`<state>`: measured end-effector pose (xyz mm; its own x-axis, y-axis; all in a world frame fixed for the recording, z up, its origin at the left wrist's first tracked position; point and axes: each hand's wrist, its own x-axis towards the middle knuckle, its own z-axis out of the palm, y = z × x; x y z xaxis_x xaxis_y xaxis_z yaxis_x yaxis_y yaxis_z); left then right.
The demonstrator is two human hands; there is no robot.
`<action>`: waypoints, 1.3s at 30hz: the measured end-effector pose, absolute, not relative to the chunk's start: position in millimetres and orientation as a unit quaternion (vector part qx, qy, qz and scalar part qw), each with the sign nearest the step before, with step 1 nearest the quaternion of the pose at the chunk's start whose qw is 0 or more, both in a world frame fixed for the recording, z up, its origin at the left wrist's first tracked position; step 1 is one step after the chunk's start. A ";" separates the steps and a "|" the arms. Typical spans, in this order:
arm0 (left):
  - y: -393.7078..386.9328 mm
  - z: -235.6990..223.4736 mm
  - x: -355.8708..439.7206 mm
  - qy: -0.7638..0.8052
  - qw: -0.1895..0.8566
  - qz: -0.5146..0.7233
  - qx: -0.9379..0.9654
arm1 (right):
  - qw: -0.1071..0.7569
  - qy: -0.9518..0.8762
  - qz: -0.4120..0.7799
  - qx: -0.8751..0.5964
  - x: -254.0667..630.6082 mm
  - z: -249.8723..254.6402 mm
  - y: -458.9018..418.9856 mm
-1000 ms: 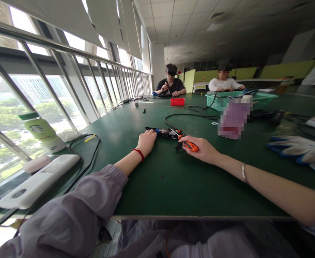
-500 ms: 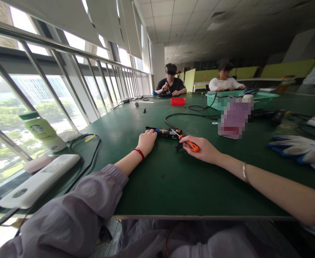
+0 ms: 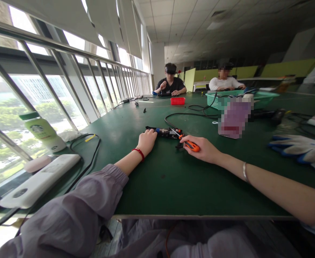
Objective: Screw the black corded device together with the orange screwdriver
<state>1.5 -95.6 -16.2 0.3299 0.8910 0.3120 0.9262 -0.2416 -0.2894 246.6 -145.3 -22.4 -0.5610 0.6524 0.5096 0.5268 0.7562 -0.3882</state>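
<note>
On the green table (image 3: 157, 193) lies a long black corded device (image 3: 166, 132) with a blue band and inner parts showing; its exact kind I cannot tell. My left hand (image 3: 147, 139) is closed around its left end, which the fingers partly cover. In my right hand (image 3: 201, 149) is a screwdriver (image 3: 192, 145) with an orange and black handle. The metal shaft slants up and left over the device's right part; whether the tip sits in a screw is too small to tell. A small black piece (image 3: 179, 146) is just below the device, beside my right fingers.
A phone (image 3: 234, 120) stands before a green basket (image 3: 212, 102), with a red tray (image 3: 177, 101) farther back. Gloves (image 3: 297, 145) lie right. Left are a bottle (image 3: 43, 132), a white power bank (image 3: 40, 181) and a cable (image 3: 94, 154). Two people sit across the table.
My hands, the device and the screwdriver stay almost where they were. Across the table, the raised hand of the person in black has shifted slightly.
</note>
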 end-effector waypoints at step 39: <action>-95.5 -15.7 2.1 -0.575 0.221 -0.037 -0.787 | 0.332 -0.872 0.104 -0.343 247.4 -22.0 -145.7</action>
<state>2.1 -95.5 -15.7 0.3361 0.8887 0.3119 0.9210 -0.2409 -0.3061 247.4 -145.7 -22.0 -0.5435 0.6680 0.5083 0.5292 0.7427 -0.4103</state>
